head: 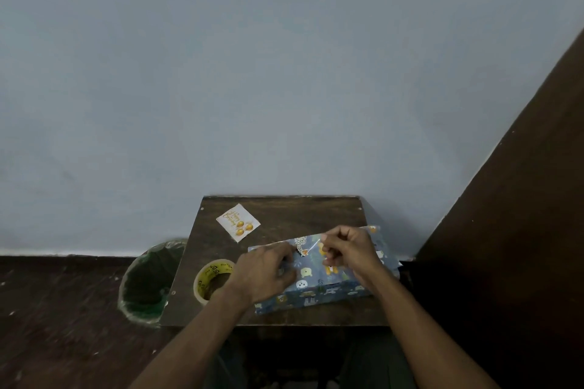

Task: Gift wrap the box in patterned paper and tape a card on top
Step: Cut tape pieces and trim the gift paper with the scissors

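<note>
Both forearms reach up from six o'clock; my left hand (pixel 268 271) presses flat-ish on the wrapped box (pixel 319 281) at the table (pixel 284 211) centre, fingers loosely curled over the paper seam. My right hand (pixel 347 246) pinches a clear tape strip (pixel 313 248) just above it. I judge the box light, its paper slick and creasable; the card (pixel 238 222) waits at eleven o'clock, the tape roll (pixel 215 281) at nine

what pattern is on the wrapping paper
Blue wrapping paper with small cartoon animals, some white, some orange; head view.

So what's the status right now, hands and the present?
Left hand pressing paper flat on wrapped box. Right hand pinching clear tape strip over seam. Card untaped, on table. Nothing in the way.
</note>
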